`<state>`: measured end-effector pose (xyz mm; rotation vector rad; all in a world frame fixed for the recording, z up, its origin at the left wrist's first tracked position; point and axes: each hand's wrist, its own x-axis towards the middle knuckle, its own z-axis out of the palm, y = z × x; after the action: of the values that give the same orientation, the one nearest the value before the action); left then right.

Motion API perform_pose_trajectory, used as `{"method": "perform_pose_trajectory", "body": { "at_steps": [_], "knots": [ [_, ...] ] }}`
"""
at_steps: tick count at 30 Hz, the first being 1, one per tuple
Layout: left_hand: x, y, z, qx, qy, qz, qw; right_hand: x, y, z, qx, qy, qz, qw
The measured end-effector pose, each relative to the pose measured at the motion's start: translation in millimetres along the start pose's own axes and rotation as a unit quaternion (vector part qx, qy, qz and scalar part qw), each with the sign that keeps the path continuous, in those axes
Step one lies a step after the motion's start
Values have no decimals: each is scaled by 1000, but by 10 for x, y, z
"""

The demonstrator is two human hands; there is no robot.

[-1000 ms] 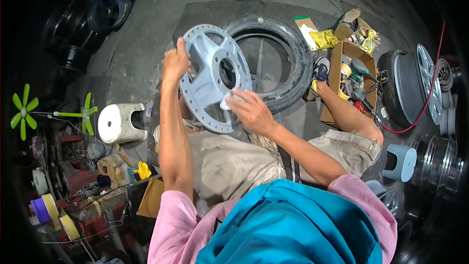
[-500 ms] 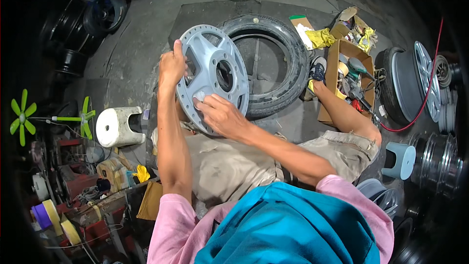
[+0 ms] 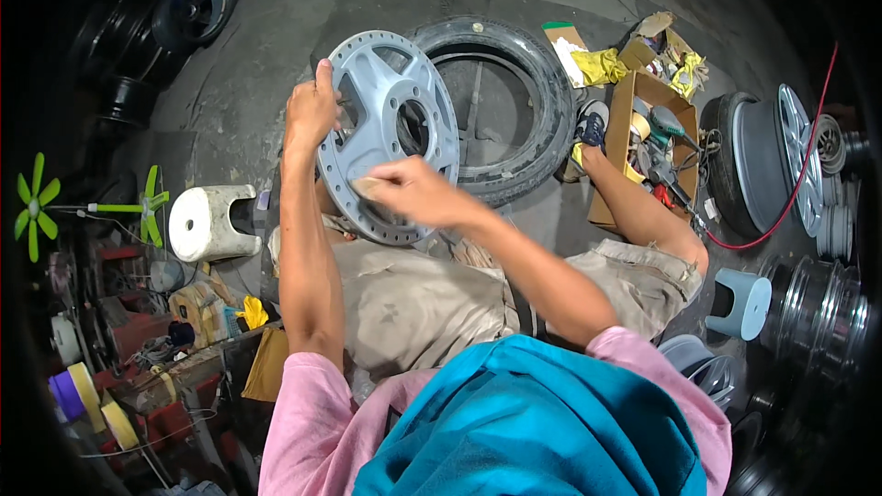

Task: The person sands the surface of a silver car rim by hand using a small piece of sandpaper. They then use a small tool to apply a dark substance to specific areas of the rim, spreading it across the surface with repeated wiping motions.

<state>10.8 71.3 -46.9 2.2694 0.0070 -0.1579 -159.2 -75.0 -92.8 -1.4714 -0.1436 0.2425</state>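
Note:
A pale blue-grey wheel centre disc [image 3: 367,119], ringed with bolt holes and pierced by spoke openings, stands tilted above my lap. My left hand [image 3: 314,112] grips its left edge, thumb up along the rim. Low on the disc's face, my right hand [image 3: 409,191] pinches a small pale piece [image 3: 367,186], perhaps a pad or folded sheet; its fingers are smeared by motion. Behind the disc a worn black tyre [image 3: 542,73] lies on the dark floor mat, partly hidden by it.
An open cardboard box of tools [image 3: 623,110] is by my right foot. Right are a wheel with tyre [image 3: 744,165], a red hose [image 3: 781,220], blue stool [image 3: 740,303] and stacked rims [image 3: 818,303]. Left are a white stool [image 3: 197,230], green fan blades [image 3: 37,207] and cluttered red machinery [image 3: 129,331].
My right hand has moved leftward across the lower face of the disc from its position a second ago. My left hand keeps its grip; the whole view has shifted slightly.

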Motion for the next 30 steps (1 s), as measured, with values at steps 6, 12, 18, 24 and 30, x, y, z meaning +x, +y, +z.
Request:
{"method": "perform_pose_trajectory", "body": {
  "at_steps": [6, 12, 18, 24, 30],
  "knots": [
    [-14, 133, -35, 26, 13, -1, 1000, -677, 688, -443, -294, 221, -100, 924],
    [129, 9, 23, 37, -10, -17, 999, -863, 941, 201, -319, 160, -127, 926],
    [97, 56, -48, 28, 6, -32, 999, -1035, 973, -58, -319, 122, -162, 926],
    [122, 30, -4, 22, -18, 16, 999, -534, 767, -42, -403, 116, -194, 887],
    [84, 13, -71, 40, 5, -10, 999, -988, 1226, -153, -343, 161, -98, 920]
  ]
}}
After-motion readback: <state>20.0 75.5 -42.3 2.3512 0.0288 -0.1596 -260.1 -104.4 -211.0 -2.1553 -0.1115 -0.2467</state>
